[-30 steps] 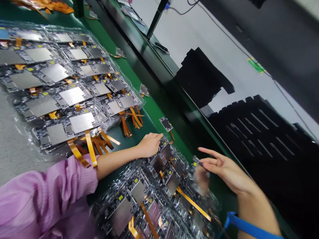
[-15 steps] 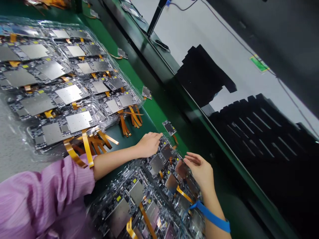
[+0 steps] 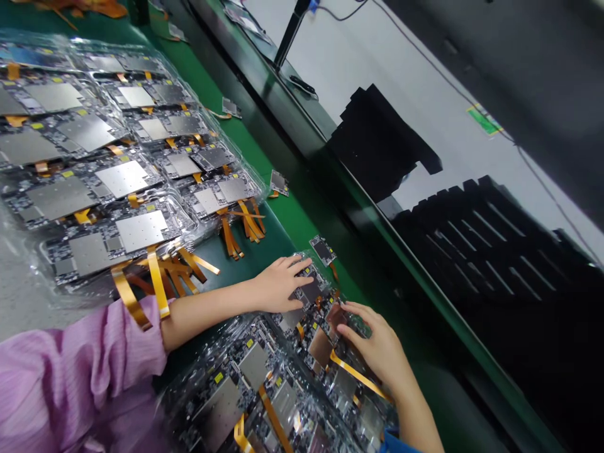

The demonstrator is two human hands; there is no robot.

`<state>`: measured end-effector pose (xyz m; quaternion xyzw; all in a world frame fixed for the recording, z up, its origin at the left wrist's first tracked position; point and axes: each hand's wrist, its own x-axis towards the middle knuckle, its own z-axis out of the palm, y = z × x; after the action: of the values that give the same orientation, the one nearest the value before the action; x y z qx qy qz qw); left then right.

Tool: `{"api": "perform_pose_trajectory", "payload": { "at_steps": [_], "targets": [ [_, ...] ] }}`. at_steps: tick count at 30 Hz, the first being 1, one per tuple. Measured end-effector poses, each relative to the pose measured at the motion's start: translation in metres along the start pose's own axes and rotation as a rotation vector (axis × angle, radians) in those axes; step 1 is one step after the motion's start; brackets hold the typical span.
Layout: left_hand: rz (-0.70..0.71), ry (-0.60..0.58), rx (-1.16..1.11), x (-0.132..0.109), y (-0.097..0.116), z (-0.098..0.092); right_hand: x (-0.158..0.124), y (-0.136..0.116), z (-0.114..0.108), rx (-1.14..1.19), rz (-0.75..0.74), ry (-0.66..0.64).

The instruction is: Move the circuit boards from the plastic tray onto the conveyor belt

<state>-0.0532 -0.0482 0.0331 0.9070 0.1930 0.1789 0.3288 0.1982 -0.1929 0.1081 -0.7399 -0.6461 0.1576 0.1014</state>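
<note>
My left hand (image 3: 282,286) lies with fingers spread over a circuit board (image 3: 309,292) at the far end of the near clear plastic tray (image 3: 221,352). Just right of it, my right hand (image 3: 375,343) is open, its thumb and fingers apart at the edge of another circuit board (image 3: 336,319) in that tray. Metal shields and yellow stickers show on the boards. An orange ribbon cable (image 3: 361,372) runs beneath my right hand. At the right wrist a blue strap (image 3: 396,442) shows at the frame's bottom edge.
A second clear tray (image 3: 182,220) of circuit boards stands at the left, with orange ribbon cables (image 3: 155,277) hanging over its near edge. Several small boards, one a dark module (image 3: 323,250), lie along the green mat (image 3: 297,217). Black stacked parts (image 3: 491,245) stand beyond the dark rail.
My left hand has spread its fingers over the far board. My right hand has moved left and down onto the boards, its fingers further apart. The view has shifted slightly.
</note>
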Motion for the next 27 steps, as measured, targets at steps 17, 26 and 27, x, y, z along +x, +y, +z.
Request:
{"api": "perform_pose_trajectory", "payload": {
  "at_steps": [17, 26, 27],
  "targets": [
    [0.024, 0.015, 0.026, 0.005, -0.003, 0.007, 0.143, 0.032, 0.01, -0.231, 0.465, 0.024],
    [0.023, 0.039, 0.026, 0.009, -0.003, 0.008, 0.158, 0.038, 0.013, -0.311, 0.352, 0.075],
    [0.024, 0.04, 0.026, 0.009, -0.003, 0.008, 0.16, 0.037, 0.014, -0.339, 0.405, 0.084]
  ]
}}
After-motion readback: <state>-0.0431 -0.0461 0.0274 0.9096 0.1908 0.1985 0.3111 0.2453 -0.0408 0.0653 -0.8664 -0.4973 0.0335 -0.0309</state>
